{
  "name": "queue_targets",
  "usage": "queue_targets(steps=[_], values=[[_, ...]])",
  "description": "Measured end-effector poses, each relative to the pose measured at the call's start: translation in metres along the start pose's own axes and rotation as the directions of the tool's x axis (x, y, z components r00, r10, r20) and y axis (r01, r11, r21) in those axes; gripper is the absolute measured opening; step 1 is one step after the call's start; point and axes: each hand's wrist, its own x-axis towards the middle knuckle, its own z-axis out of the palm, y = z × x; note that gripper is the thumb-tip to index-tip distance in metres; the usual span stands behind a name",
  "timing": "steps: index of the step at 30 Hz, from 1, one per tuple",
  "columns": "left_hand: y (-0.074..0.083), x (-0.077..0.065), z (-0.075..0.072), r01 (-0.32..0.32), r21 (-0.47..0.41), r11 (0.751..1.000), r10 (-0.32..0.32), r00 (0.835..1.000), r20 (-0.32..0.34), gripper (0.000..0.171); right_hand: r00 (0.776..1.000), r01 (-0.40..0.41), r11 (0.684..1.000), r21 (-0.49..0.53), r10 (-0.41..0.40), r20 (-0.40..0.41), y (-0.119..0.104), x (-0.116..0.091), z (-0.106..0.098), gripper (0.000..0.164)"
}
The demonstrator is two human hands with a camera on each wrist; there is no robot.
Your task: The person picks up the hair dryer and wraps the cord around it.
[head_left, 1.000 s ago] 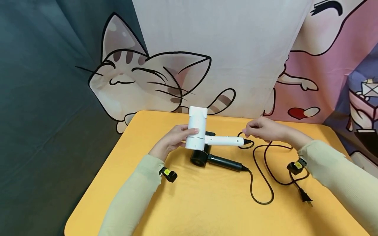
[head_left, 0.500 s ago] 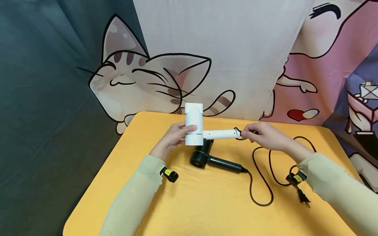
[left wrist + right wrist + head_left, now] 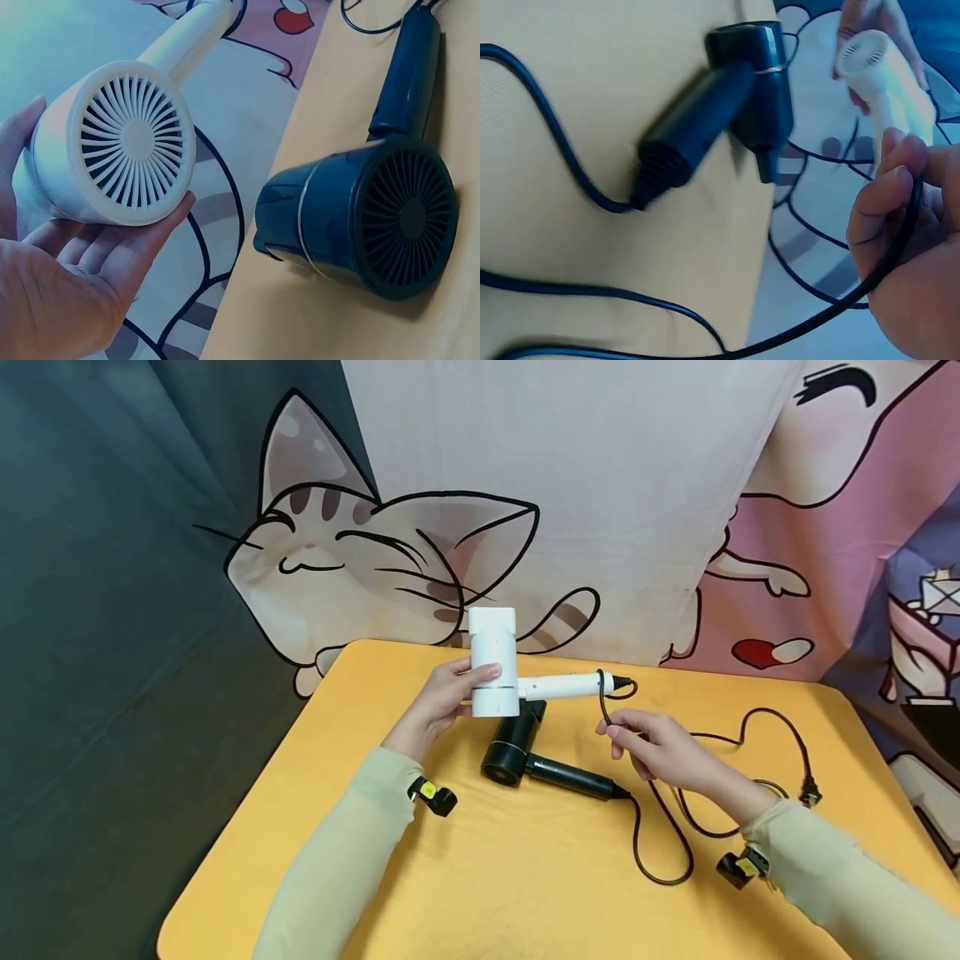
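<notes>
A white hair dryer (image 3: 495, 639) is held up at mid-table by my left hand (image 3: 441, 700), thumb on its barrel and the other fingers at the far side. Its handle points right, and its black cord (image 3: 602, 692) passes across the handle's end. My right hand (image 3: 654, 745) pinches that cord between thumb and fingers, below and right of the handle; the right wrist view shows the cord (image 3: 877, 277) running through the grip. Just below the white one, a black hair dryer (image 3: 570, 775) lies on the table. In the left wrist view, both rear grilles face the camera.
The yellow table (image 3: 480, 877) carries the black dryer's cord (image 3: 637, 852), which loops toward the right. Partly behind the right forearm lie more cord curves and a plug (image 3: 810, 792). A curtain printed with a cartoon cat (image 3: 315, 585) hangs behind the table.
The white hair dryer has risen slightly. My right hand moved to the handle's end, then toward me with the cord, which now crosses the handle. The plug has shifted up and right.
</notes>
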Motion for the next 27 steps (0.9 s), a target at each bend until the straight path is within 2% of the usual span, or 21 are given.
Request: queue_targets(steps=[5,11,19,27], values=[[0.004,-0.001,0.002,-0.018,-0.023,1.0,0.018,1.0,0.015,0.052,1.0,-0.005,0.999,0.039,0.004,0.004,0.013,0.002,0.009,0.027],[0.008,-0.004,0.0,-0.034,-0.052,0.998,0.036,0.999,0.023,0.051,0.999,-0.045,0.994,0.103,0.044,0.006,0.029,0.007,0.009,0.029],[0.01,-0.01,-0.001,-0.037,-0.08,0.996,0.043,0.997,0.071,0.05,0.999,-0.022,1.0,0.0,0.022,0.046,0.041,0.016,0.007,0.033],[0.008,-0.013,-0.005,-0.058,-0.077,0.995,0.068,0.988,0.136,0.053,0.996,-0.063,0.998,0.021,0.061,0.065,0.056,0.019,-0.006,0.035]])
